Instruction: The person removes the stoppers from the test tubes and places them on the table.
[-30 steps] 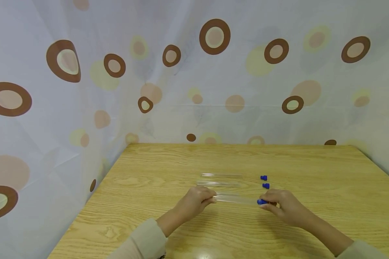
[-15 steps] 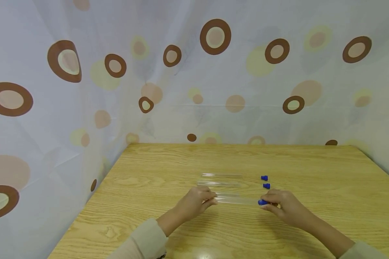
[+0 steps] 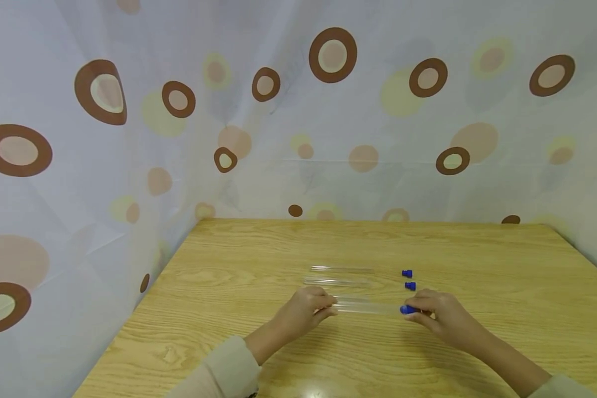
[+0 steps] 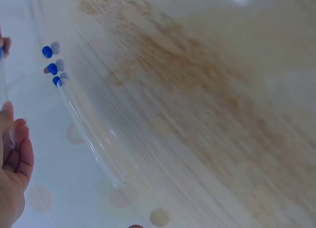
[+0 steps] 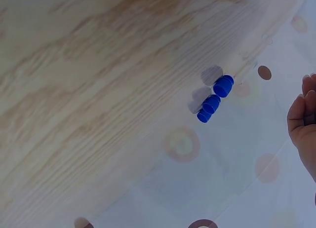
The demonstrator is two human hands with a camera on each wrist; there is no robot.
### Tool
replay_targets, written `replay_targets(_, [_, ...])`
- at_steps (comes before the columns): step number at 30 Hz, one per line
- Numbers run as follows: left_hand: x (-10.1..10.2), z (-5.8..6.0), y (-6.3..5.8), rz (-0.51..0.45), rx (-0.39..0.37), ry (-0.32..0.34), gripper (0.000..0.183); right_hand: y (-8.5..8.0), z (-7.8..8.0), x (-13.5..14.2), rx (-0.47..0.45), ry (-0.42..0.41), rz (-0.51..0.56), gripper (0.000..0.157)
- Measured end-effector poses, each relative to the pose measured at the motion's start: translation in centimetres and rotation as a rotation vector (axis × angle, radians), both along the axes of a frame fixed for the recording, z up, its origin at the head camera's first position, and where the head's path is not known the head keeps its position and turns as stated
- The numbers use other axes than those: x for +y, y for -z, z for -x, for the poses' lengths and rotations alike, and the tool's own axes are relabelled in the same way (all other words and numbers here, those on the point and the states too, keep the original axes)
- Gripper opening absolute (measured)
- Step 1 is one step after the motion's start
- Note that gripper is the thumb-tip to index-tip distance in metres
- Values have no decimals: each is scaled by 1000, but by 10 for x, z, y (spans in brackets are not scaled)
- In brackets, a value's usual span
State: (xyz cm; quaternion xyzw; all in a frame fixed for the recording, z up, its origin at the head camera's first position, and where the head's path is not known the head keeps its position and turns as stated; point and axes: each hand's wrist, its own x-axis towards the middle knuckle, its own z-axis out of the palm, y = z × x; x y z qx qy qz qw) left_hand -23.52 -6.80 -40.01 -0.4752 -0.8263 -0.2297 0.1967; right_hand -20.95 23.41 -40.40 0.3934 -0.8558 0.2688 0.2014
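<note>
My left hand [image 3: 300,312] pinches the left end of a clear test tube [image 3: 368,307], which lies level just above the table. At the tube's right end, my right hand [image 3: 445,318] pinches a blue cap [image 3: 407,309] between thumb and fingers. Cap and tube end meet or nearly meet; whether the cap is seated, I cannot tell. Both hands sit at the edges of their own wrist views. Several blue caps stand out in the right wrist view, among them a nearer cap [image 5: 223,86] and a farther cap [image 5: 203,115].
Behind the held tube lie more clear tubes, a far tube [image 3: 342,269] and a nearer tube [image 3: 336,282]. Two loose blue caps, one cap [image 3: 407,273] and another cap [image 3: 410,286], lie right of them. The wooden table [image 3: 204,331] meets a patterned curtain [image 3: 258,193].
Both hands have shifted very slightly right with the tube and the cap. Their holds look the same, and the other tubes and caps stay put on the table.
</note>
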Motion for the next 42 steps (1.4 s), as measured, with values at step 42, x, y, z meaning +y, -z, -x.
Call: replay_targets(42, [-7,1,-6,70,-60,22,16,4,0,-14,422,7,-38,49])
